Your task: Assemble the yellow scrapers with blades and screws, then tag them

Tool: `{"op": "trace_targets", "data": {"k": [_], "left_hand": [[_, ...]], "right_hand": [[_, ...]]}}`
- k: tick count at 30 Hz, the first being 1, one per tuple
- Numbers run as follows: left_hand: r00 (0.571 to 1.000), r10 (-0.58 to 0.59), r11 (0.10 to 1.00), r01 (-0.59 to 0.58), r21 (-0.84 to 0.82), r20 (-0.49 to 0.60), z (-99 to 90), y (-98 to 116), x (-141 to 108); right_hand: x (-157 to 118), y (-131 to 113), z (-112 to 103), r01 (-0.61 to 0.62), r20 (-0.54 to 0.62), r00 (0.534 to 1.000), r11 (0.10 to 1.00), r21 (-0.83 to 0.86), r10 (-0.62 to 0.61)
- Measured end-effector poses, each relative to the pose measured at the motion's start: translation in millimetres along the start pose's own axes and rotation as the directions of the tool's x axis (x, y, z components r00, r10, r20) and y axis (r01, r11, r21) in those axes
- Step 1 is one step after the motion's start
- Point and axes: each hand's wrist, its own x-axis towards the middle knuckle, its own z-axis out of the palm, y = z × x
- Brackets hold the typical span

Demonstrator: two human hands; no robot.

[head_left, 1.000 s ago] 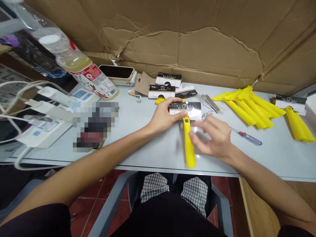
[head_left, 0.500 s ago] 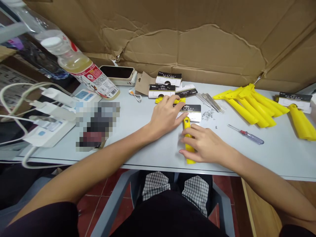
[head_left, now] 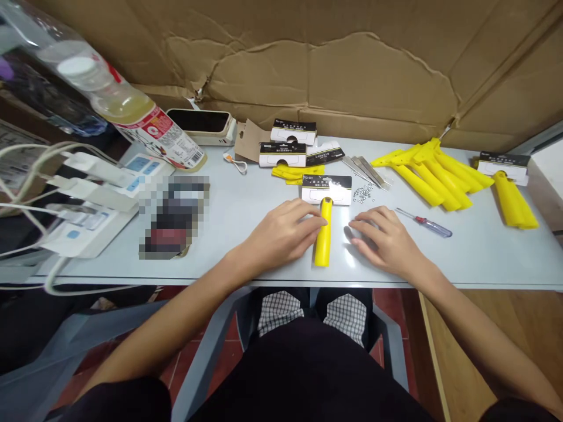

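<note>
A yellow plastic handle (head_left: 324, 243) lies upright in view on the table, its top end at the lower edge of a black-and-white packaging card (head_left: 326, 196). My left hand (head_left: 288, 231) rests just left of the handle, with loosely curved fingers apart and a fingertip at the handle's side, not wrapped around it. To the right, my right hand (head_left: 382, 237) is open over the table, away from the handle. Small screws (head_left: 364, 193) lie in a pile beside the card. A screwdriver (head_left: 424, 223) with a clear handle lies beyond my right hand.
Yellow handles (head_left: 440, 173) are stacked at the back right, and a carded yellow piece (head_left: 514, 202) lies farther right. Metal blades (head_left: 367, 170), folded cards (head_left: 282, 155) and yellow parts (head_left: 292, 172) lie behind. A bottle (head_left: 153, 126) and power strip (head_left: 83, 225) stand left.
My left hand has come back from the yellow parts to the handle's left side. My right hand has let go of the handle and moved right. The handle now meets the card.
</note>
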Motion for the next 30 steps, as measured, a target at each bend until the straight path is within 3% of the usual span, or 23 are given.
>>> {"op": "trace_targets", "data": {"k": [3,7,10,20,26,30], "left_hand": [[1.0,-0.008,1.0,0.009,-0.021,0.025,14.6,-4.9,7.2],[0.995,0.0,0.999,0.003,-0.038,0.096,21.4,-28.3,25.1],[0.993,-0.019,0.999,0.023,-0.033,0.118,20.8,-43.7,30.6],[0.996,-0.088,0.994,0.089,-0.058,0.015,27.7,-41.8,37.3],[0.999,-0.026,0.996,0.023,0.083,0.03,26.5,-40.4,36.0],[0.996,-0.034,0.997,0.039,0.066,-0.077,16.6,-25.4,17.1]], "right_hand": [[1.5,-21.0,6.1,0.084,0.057,0.995,0.996,-0.027,-0.082],[13.0,-51.3,11.7,0.188,0.183,0.965,0.982,0.014,-0.187],[10.9,-59.6,11.3,0.189,0.169,0.967,0.982,0.027,-0.191],[-16.7,-66.6,10.1,0.144,0.133,0.981,0.99,-0.005,-0.142],[-20.0,-55.9,6.2,0.117,0.087,0.988,0.989,0.093,-0.125],[-26.7,-40.3,4.5,-0.038,0.076,0.997,0.997,0.072,0.033]]}}
